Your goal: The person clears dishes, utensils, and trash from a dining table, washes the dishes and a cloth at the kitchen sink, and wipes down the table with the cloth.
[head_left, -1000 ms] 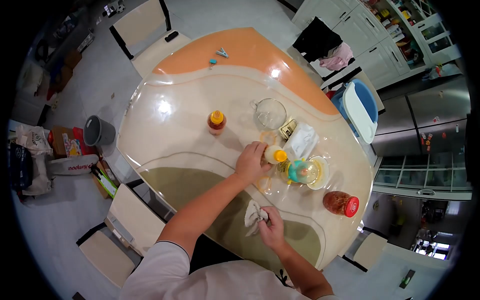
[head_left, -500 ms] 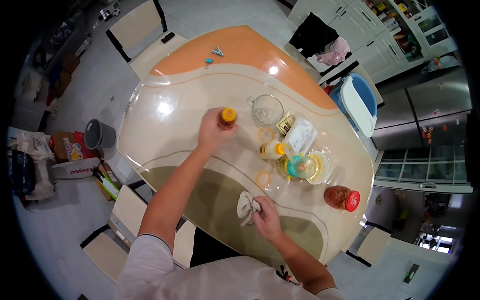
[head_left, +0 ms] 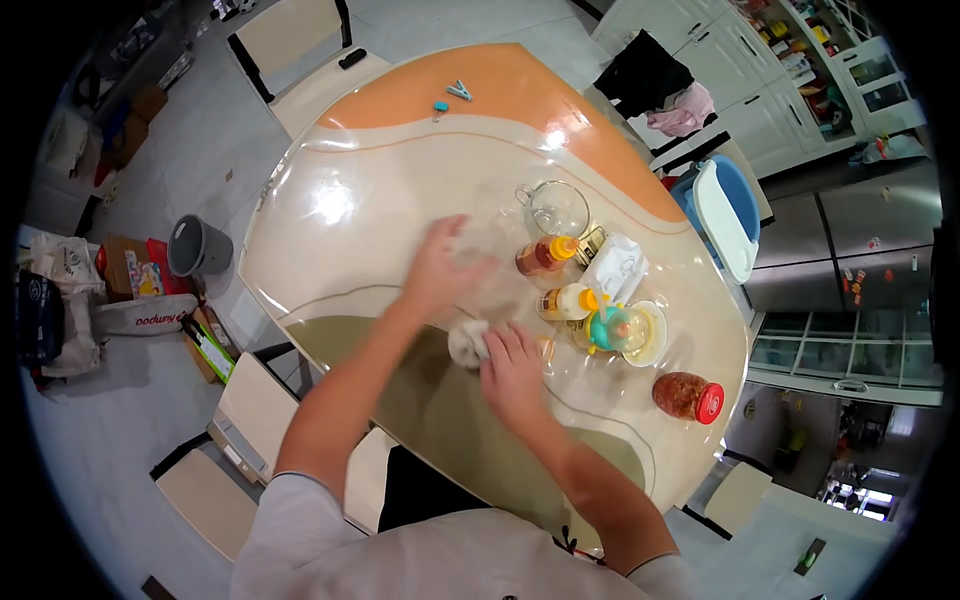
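Note:
My left hand point(head_left: 445, 265) is over the middle of the table with its fingers apart, blurred by motion and holding nothing. In my right hand point(head_left: 513, 372) is a crumpled pale cloth point(head_left: 468, 344), near the edge of the green patch. A bottle of reddish-brown liquid with a yellow cap point(head_left: 541, 257) stands right of my left hand. Just below it is a pale bottle with a yellow cap point(head_left: 566, 302). Beside them are a teal-collared clear cup point(head_left: 622, 328), a white tissue pack point(head_left: 615, 268) and a glass mug point(head_left: 559, 209).
A red-lidded jar point(head_left: 687, 397) lies at the table's right. Two small clips point(head_left: 459, 91) are on the orange area. Chairs point(head_left: 290, 45) surround the table point(head_left: 350, 215). A grey bin point(head_left: 199, 246) is on the floor at left, and a blue tub point(head_left: 727, 200) is at right.
My left hand took hold of the reddish-brown bottle, moved it right beside the pale bottle and let go. My right hand has moved up and slightly left with the cloth.

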`<state>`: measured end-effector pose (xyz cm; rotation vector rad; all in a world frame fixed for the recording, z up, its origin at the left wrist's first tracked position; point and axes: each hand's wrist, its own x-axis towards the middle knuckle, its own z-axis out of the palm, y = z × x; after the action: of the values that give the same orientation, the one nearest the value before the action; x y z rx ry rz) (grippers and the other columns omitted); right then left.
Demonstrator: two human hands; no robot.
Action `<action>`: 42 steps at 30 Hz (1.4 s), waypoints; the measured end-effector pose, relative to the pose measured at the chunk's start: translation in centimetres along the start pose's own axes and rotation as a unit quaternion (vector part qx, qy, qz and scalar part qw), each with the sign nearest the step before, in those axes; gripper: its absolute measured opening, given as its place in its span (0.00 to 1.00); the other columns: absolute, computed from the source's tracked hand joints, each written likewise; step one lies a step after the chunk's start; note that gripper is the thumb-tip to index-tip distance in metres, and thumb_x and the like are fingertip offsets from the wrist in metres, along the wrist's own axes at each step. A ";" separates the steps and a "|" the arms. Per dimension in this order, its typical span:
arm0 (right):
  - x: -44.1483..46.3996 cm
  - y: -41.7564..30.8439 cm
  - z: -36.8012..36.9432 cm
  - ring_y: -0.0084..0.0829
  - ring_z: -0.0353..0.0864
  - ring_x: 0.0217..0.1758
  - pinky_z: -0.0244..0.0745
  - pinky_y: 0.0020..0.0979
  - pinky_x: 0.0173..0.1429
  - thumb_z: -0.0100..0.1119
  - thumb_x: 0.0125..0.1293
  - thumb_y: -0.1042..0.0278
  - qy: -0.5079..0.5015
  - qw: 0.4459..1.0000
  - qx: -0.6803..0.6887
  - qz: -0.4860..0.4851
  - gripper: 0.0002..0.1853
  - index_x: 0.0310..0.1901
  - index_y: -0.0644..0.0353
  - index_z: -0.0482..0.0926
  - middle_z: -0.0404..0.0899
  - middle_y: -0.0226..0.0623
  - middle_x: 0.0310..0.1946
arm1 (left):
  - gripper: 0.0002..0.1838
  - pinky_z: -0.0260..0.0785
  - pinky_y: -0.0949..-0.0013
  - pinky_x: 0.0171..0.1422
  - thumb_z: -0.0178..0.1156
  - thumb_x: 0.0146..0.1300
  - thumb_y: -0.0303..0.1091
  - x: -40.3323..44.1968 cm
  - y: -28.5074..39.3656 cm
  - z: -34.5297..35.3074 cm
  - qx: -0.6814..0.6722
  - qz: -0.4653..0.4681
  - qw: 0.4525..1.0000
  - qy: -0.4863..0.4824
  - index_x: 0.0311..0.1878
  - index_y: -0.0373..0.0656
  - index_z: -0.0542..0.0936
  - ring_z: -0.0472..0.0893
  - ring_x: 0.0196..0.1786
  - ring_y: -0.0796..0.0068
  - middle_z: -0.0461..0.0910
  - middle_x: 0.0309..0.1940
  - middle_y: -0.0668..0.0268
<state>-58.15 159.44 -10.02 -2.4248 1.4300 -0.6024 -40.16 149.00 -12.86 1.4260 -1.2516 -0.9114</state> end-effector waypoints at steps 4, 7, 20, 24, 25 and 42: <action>10.0 0.7 4.1 0.49 0.74 0.57 0.73 0.45 0.57 0.57 0.58 0.75 0.024 0.996 -0.091 -0.001 0.15 0.49 0.60 0.78 0.76 0.44 0.54 | 0.17 0.72 0.68 0.48 0.67 0.64 0.32 -2.7 -3.1 -10.9 0.135 0.037 0.968 0.207 0.54 0.40 0.78 0.78 0.50 0.68 0.78 0.49 0.62; 16.7 3.3 6.7 0.50 0.73 0.54 0.73 0.44 0.56 0.54 0.60 0.75 -0.035 0.984 -0.162 0.064 0.13 0.47 0.59 0.77 0.74 0.46 0.51 | 0.15 0.71 0.68 0.50 0.66 0.66 0.31 -6.5 -4.8 -16.4 0.197 0.082 0.943 0.255 0.54 0.39 0.77 0.77 0.52 0.67 0.77 0.50 0.61; 8.5 -0.4 9.3 0.50 0.75 0.45 0.75 0.46 0.50 0.59 0.52 0.81 0.011 0.991 0.119 -0.053 0.18 0.47 0.59 0.83 0.75 0.49 0.44 | 0.34 0.48 0.50 0.79 0.51 0.76 0.41 -12.5 -12.3 -16.8 0.259 -0.152 0.883 0.360 0.75 0.29 0.55 0.56 0.76 0.39 0.53 0.74 0.36; 30.3 -1.0 16.7 0.50 0.73 0.51 0.75 0.45 0.53 0.58 0.55 0.78 0.119 0.989 0.064 -0.064 0.17 0.47 0.57 0.82 0.76 0.45 0.46 | 0.32 0.48 0.49 0.79 0.46 0.77 0.38 -12.0 -11.3 -16.7 0.280 -0.168 0.882 0.339 0.76 0.29 0.53 0.54 0.77 0.35 0.48 0.76 0.34; 34.7 -1.1 18.6 0.51 0.73 0.51 0.74 0.45 0.54 0.58 0.57 0.76 0.119 0.989 0.053 -0.069 0.16 0.47 0.56 0.82 0.76 0.44 0.46 | 0.32 0.49 0.49 0.79 0.45 0.77 0.37 -11.8 -11.4 -16.8 0.296 -0.170 0.879 0.333 0.76 0.29 0.52 0.54 0.76 0.34 0.48 0.75 0.34; 32.4 -6.2 22.5 0.47 0.73 0.50 0.71 0.44 0.54 0.58 0.57 0.76 0.119 0.985 0.071 -0.102 0.16 0.47 0.56 0.86 0.79 0.44 0.44 | 0.30 0.45 0.57 0.82 0.38 0.80 0.37 -12.1 -12.2 -17.5 0.217 -0.170 0.892 0.359 0.77 0.27 0.52 0.54 0.80 0.46 0.53 0.77 0.41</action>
<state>-28.80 134.33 -20.20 -2.4669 1.1804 -1.0365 -22.82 164.01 -21.61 2.1272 -0.6578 -0.2386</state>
